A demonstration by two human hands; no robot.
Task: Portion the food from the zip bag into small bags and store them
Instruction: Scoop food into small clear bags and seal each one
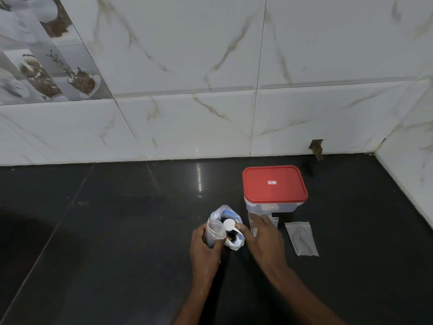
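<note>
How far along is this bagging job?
Barely started. Nothing looks finished: the spare small bags lie flat, seemingly empty, and the container is lidded. In hand: the left hand grips a small bag beside the open zip bag; the right hand holds a white scoop at its mouth. Filling, sealing, storing remain.

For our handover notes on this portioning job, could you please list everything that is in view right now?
zip bag: one, white and blue, open, standing on the counter between the hands
small bag: one, clear, held beside the zip bag
spoon: one, white, over the zip bag's mouth
spare bags: at least two, clear, flat in front of the container, one partly behind the right hand
container: one, clear, with a red lid on it, near the wall
counter: one, black
wall tiles: several, white marbled, behind the counter
left hand: grips the small bag
right hand: seems to pinch the spoon
</note>
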